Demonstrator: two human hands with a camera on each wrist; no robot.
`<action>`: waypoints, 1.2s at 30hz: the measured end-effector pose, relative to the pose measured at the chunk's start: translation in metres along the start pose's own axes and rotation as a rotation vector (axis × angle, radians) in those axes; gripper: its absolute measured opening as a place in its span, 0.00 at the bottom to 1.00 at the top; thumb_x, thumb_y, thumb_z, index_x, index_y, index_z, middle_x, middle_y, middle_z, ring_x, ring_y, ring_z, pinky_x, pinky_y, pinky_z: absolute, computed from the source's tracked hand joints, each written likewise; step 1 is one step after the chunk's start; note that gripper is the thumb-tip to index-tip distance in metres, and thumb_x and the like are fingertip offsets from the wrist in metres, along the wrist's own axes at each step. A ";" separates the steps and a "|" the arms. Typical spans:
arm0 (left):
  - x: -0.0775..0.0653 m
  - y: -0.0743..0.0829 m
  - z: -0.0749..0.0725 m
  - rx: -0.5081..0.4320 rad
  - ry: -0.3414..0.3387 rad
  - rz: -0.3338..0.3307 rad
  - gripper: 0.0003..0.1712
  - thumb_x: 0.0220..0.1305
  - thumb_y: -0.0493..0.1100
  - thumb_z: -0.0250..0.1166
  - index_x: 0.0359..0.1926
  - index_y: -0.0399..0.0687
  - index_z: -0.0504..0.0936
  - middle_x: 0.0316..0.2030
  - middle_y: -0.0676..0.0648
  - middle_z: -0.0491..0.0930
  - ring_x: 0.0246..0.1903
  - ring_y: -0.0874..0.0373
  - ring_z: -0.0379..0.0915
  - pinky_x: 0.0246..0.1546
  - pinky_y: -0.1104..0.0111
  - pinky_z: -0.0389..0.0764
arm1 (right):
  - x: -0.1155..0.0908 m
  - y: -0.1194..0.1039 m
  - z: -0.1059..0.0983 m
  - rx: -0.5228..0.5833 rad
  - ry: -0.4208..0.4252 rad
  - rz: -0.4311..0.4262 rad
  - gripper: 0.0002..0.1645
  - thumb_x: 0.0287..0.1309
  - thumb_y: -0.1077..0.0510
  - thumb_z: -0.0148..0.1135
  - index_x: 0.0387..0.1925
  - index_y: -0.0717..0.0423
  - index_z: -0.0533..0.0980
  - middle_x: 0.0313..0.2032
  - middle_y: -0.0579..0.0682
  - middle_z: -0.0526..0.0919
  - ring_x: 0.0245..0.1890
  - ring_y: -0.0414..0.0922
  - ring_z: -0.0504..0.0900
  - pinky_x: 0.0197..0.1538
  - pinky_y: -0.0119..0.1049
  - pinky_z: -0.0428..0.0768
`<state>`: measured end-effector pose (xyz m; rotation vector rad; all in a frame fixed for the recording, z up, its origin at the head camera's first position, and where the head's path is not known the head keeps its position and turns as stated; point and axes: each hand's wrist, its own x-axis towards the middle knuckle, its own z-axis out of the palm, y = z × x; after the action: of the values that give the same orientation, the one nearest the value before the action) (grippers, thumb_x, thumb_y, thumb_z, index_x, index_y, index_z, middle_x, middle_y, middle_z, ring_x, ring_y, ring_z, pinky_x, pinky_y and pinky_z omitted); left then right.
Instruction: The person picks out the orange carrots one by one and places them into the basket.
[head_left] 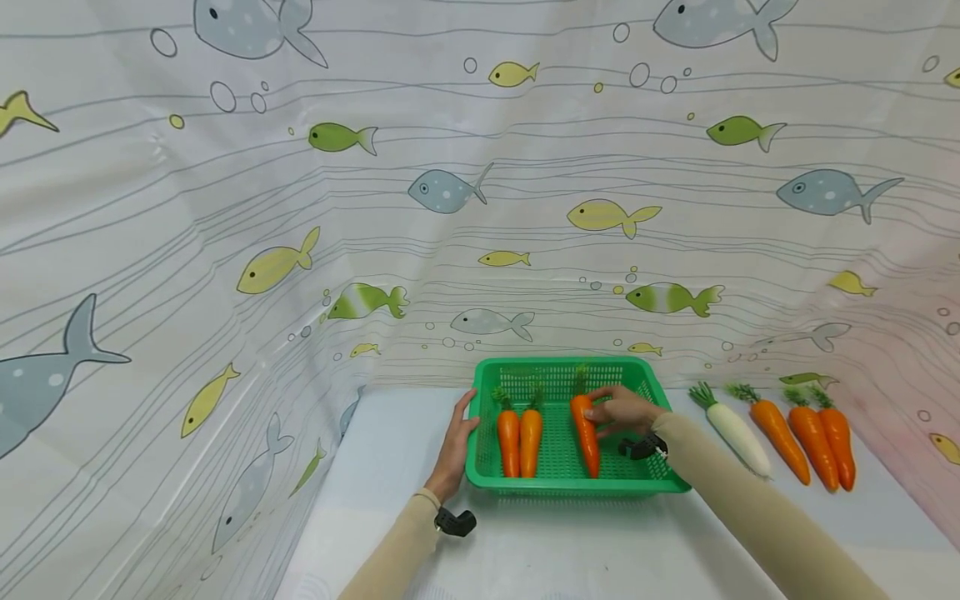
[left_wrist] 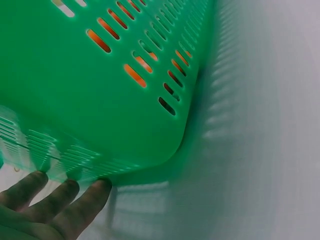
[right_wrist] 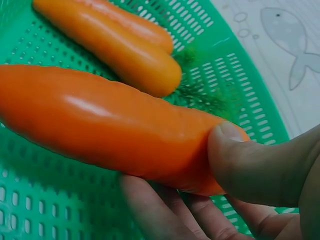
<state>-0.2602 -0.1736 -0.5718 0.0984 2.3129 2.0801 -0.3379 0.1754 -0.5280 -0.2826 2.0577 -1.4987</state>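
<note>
In the head view a green plastic basket [head_left: 570, 483] stands on the white table. My right hand [head_left: 626, 410] holds an orange carrot [head_left: 586, 433] over the basket's right half. Its thumb [right_wrist: 235, 165] lies on top near the leafy end, and the fingers are underneath in the right wrist view. Two more carrots, one [head_left: 508, 442] beside the other [head_left: 530, 442], lie in the basket's left part, leaves toward the back. At the basket's left side is my left hand [head_left: 452, 454]. Its straight fingertips touch the slotted outer wall [left_wrist: 100, 130] in the left wrist view.
Right of the basket lie a white radish [head_left: 738, 437] and three carrots, one [head_left: 780, 437] next to the radish and two [head_left: 813, 446] side by side. A fish-printed curtain [head_left: 525, 183] hangs behind and along both sides of the table.
</note>
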 end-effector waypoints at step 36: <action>0.000 0.002 0.001 0.003 0.011 -0.006 0.32 0.84 0.49 0.40 0.83 0.72 0.54 0.86 0.48 0.46 0.84 0.43 0.43 0.80 0.35 0.45 | 0.021 0.007 0.034 0.002 0.014 0.065 0.34 0.70 0.61 0.67 0.67 0.71 0.61 0.47 0.65 0.86 0.40 0.52 0.91 0.47 0.48 0.91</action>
<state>-0.2596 -0.1724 -0.5697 0.0805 2.3202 2.0793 -0.3351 0.1404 -0.5480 -0.2033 2.0571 -1.4677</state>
